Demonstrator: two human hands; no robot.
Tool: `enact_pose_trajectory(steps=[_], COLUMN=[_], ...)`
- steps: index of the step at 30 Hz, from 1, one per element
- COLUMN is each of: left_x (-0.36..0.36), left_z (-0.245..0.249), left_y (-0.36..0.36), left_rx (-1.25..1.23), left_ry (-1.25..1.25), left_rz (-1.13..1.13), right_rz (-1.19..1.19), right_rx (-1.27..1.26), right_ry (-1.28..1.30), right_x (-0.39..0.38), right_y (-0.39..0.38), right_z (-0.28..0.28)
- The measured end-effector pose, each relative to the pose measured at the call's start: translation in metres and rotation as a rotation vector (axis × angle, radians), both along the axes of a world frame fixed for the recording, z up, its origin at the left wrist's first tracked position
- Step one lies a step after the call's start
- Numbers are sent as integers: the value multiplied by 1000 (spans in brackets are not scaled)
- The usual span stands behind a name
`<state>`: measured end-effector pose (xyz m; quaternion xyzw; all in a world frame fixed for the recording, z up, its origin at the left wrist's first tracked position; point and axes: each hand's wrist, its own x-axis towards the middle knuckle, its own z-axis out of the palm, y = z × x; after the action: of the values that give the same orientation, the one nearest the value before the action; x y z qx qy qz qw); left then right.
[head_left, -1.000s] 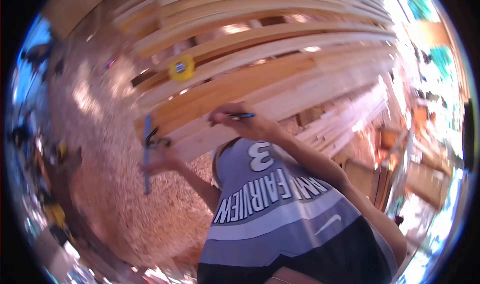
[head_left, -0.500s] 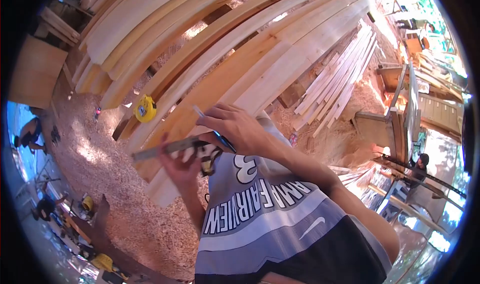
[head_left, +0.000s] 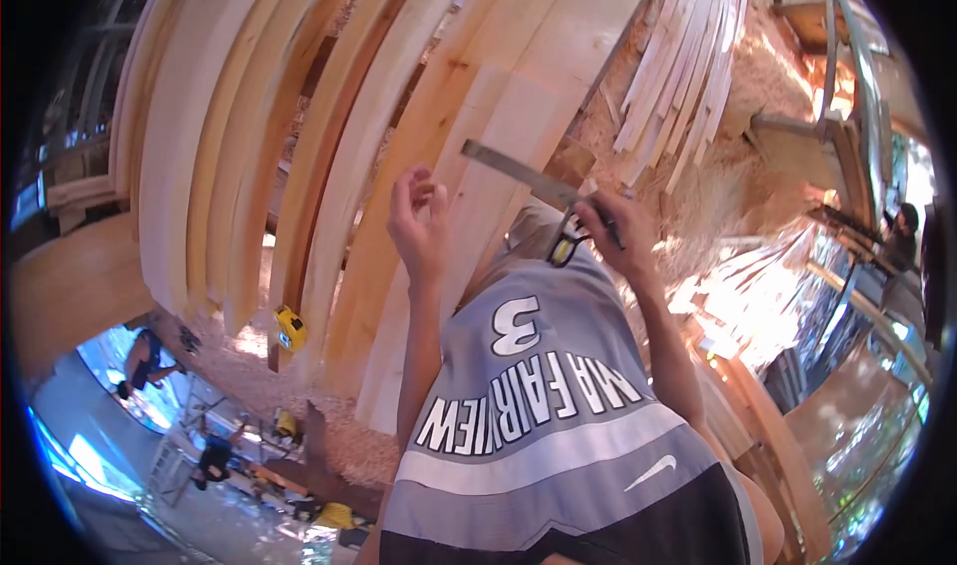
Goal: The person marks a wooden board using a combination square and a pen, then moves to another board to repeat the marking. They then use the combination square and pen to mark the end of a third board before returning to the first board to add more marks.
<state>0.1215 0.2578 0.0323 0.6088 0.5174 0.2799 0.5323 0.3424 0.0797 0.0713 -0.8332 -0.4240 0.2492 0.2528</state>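
My right hand [head_left: 620, 234] is closed around the end of a metal square [head_left: 518, 171] with a flat blade and a black and yellow head. Its blade points up and left above the boards. A thin dark item shows between the same fingers, too small to name. My left hand [head_left: 419, 216] is raised over the boards, left of the blade, with loosely curled fingers and nothing visible in it. Long pale boards [head_left: 508, 117] lie side by side under both hands. A yellow tape measure [head_left: 290, 328] sits at the near ends of the boards on the left.
Thin wood strips [head_left: 678, 67] lie piled at the upper right. Wood shavings [head_left: 349, 445] cover the ground. Two people [head_left: 147, 361] [head_left: 214, 455] are at the lower left, and another person [head_left: 902, 236] is at the far right. A plywood sheet [head_left: 80, 276] is at left.
The view has turned and shifted. My left hand has let go of the square's blade and moved up. My right hand has moved right, now with the square in it.
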Motion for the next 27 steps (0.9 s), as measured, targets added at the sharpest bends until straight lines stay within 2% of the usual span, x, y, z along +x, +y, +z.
enact_pose_trajectory(steps=[2,4,5,7,11,15,17,19,20,22,23,25,27], left_x=[9,30,36,46,50,43,42,43,41,38,36,39,38], left_z=[-8,-6,-8,-14,-14,-1,5,10,14,21,16,23,30], left_y=[18,33,36,39,33,26,14,-6,-16,-34,-41,-53,-57], left_rx=[91,298,300,469,427,264,188,-312,-310,-531,-532,-584,-547], left_ry=[101,212,224,185,156,64,6,-483,-493,-342,-344,-170,-194], left_rz=[-58,-190,-220,-313,-324,-271,-243,-139,-149,-419,-427,-586,-581], right_rz=[-67,-112,-96,-100,-127,-125,-164,-143,-119,-102,-109,-122,-151], right_rx=[0,-3,5,10,6,-20,142,171,184,127,128,307,296], right_ry=[6,16,-4,-17,46,56,242,234,259,365,360,202,183], right_x=[8,17,20,24,19,6,-4,-12,-18,-31,-44,-59,-64], right_y=[-9,-7,-7,-5,-6,-12,-17,-21,-20,-15,-13,-12,-16], right_z=[-4,-8,-11,-16,-19,-10,-11,-9,-3,22,25,34,40])
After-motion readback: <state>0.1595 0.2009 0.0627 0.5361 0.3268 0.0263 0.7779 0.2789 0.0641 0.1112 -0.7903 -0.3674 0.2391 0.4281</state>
